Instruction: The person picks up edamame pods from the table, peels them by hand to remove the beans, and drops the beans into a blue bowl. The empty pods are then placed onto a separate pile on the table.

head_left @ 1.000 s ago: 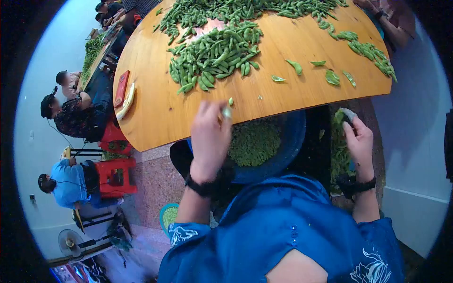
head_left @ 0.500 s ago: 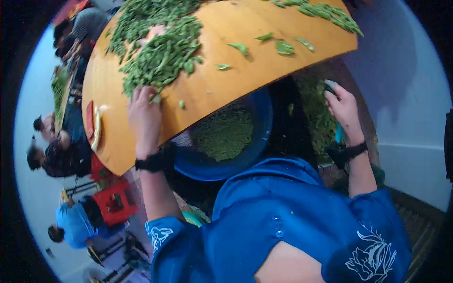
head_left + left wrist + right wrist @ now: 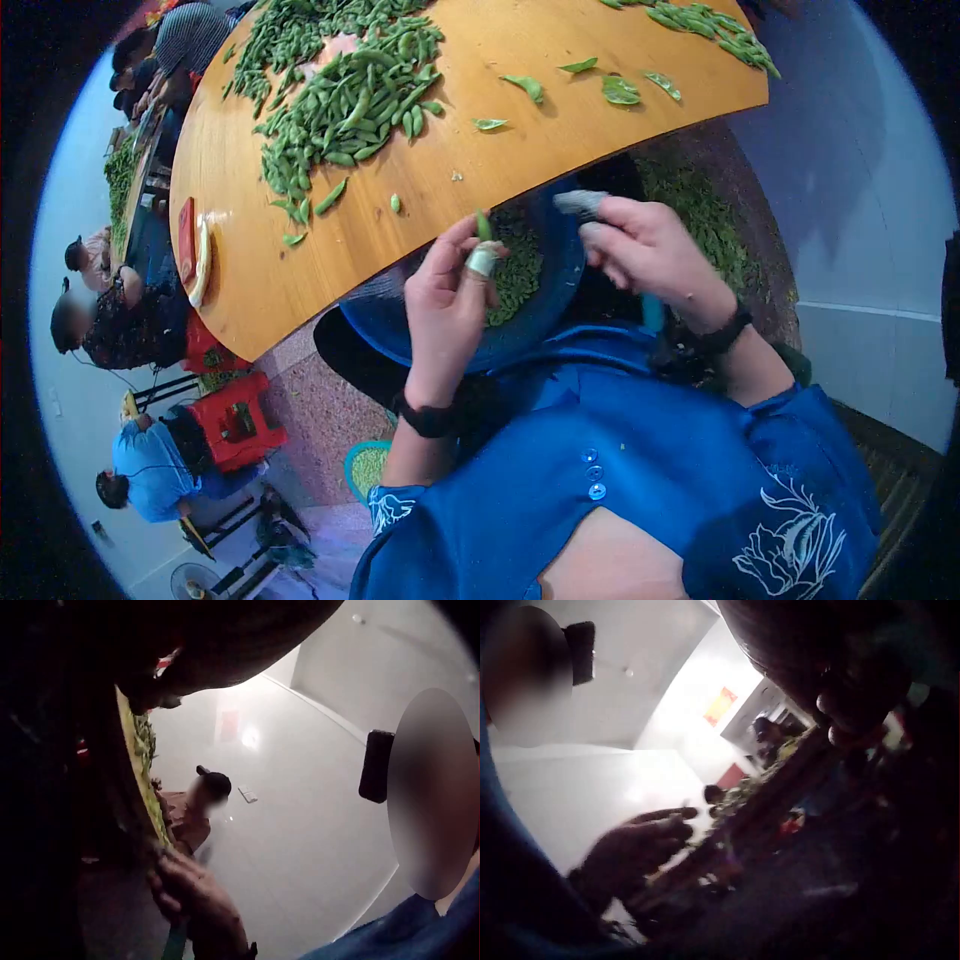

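In the head view the left hand, with a pale wrap on its thumb, pinches a green pod upright at the table's edge. The right hand is to its right with bent fingers, a grey covering on a fingertip; whether it holds anything cannot be told. Below both hands stands a blue tub with shelled green beans in it. A heap of green pods lies on the wooden table. The left wrist view shows the right hand, and the dark right wrist view the left hand.
Loose pods and opened shells lie near the table's edge. A red object and a pale curved one lie at its left. Emptied shells fill a container at right. People and red stools are at left.
The left hand has come from the pod heap to the table's edge with a pod. The right hand has moved left from above the shells to over the tub. Several pods now lie apart below the heap.
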